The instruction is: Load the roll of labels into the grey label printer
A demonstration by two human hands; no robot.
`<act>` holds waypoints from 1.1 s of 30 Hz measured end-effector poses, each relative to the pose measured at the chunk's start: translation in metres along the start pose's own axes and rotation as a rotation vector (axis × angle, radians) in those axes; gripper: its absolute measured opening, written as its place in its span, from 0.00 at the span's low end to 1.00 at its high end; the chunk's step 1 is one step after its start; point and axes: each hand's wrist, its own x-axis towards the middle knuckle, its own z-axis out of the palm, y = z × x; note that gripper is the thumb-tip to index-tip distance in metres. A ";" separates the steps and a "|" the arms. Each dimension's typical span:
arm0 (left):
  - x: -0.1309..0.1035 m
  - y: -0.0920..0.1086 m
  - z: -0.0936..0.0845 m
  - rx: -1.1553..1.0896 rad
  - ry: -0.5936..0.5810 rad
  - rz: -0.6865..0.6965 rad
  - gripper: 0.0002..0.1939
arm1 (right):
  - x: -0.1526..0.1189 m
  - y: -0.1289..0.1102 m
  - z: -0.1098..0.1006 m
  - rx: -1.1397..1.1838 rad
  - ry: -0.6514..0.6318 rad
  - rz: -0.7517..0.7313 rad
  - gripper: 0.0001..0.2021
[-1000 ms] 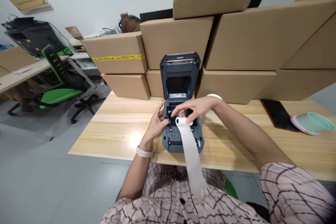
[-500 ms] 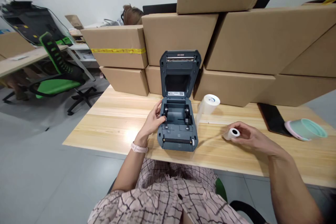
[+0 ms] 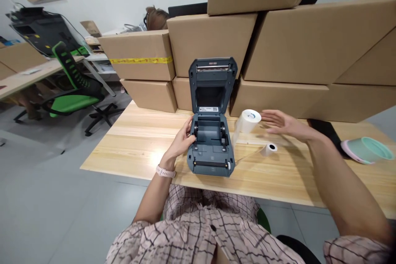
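Note:
A dark grey label printer (image 3: 210, 161) stands on the table with its lid (image 3: 212, 90) raised and its roll bay bare. My left hand (image 3: 183, 139) grips the printer's left side, thumb over the rim. To the printer's right a large white label roll (image 3: 250, 121) stands on end, a strip trailing from it. In front of that roll lies a small white paper roll (image 3: 268, 149), its dark core hole facing right and a strip running toward the printer. Just right of the large roll, my right hand (image 3: 283, 124) is open with fingers stretched toward it, holding nothing.
Stacked cardboard boxes (image 3: 284, 45) wall off the back of the wooden table (image 3: 123, 144). At the right lie a dark phone-like slab (image 3: 324, 132) and a mint-green cup (image 3: 369, 149). A green chair (image 3: 74, 95) stands on the left; a person's head shows behind the boxes.
My right hand has let go of the small roll, leaving it on the table, and has moved back toward the large roll. My left hand stays on the printer.

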 end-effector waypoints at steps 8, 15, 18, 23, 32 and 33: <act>0.001 -0.003 -0.004 -0.021 -0.038 0.012 0.49 | 0.060 -0.019 0.036 -0.080 -0.235 0.043 0.43; -0.001 -0.006 -0.011 -0.091 -0.051 -0.041 0.52 | 0.034 -0.085 0.055 0.164 -0.439 -0.198 0.44; -0.002 -0.005 -0.010 -0.090 -0.043 -0.051 0.52 | 0.037 -0.130 0.097 -0.190 -0.568 -0.301 0.40; -0.004 -0.003 -0.008 -0.090 -0.043 -0.065 0.53 | 0.051 -0.161 0.158 -0.846 -0.537 -0.277 0.32; -0.004 -0.006 -0.009 -0.071 -0.044 -0.047 0.52 | 0.060 -0.159 0.166 -0.994 -0.661 -0.244 0.34; -0.005 -0.005 -0.008 -0.062 -0.045 -0.046 0.51 | 0.061 -0.159 0.167 -1.014 -0.672 -0.239 0.35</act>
